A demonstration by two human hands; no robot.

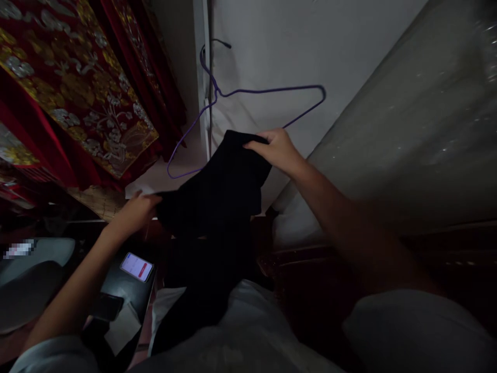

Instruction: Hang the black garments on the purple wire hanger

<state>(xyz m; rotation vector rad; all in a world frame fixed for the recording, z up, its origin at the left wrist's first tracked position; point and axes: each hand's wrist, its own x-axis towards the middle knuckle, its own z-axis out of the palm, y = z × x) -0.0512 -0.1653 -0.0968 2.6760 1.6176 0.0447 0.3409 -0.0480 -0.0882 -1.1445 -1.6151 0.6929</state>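
Observation:
A black garment (225, 181) is stretched between my two hands in front of me; its exact kind is hard to make out in the dim light. My left hand (140, 207) grips its left end, fingers closed on the cloth. Higher up, my right hand (277, 150) pinches its upper right edge between thumb and fingers. Just behind the cloth hangs a purple wire hanger (267, 90), its hook at a pale vertical edge. The garment hides part of the hanger's bottom bar.
Red cloth with gold and silver embroidery (89, 88) hangs at the left. A lit phone (137, 267) lies on a dark seat (130, 292) at lower left, near a dark flat object (106, 306). Greyish sheeting (407, 140) slopes along the right of the white wall (295, 41).

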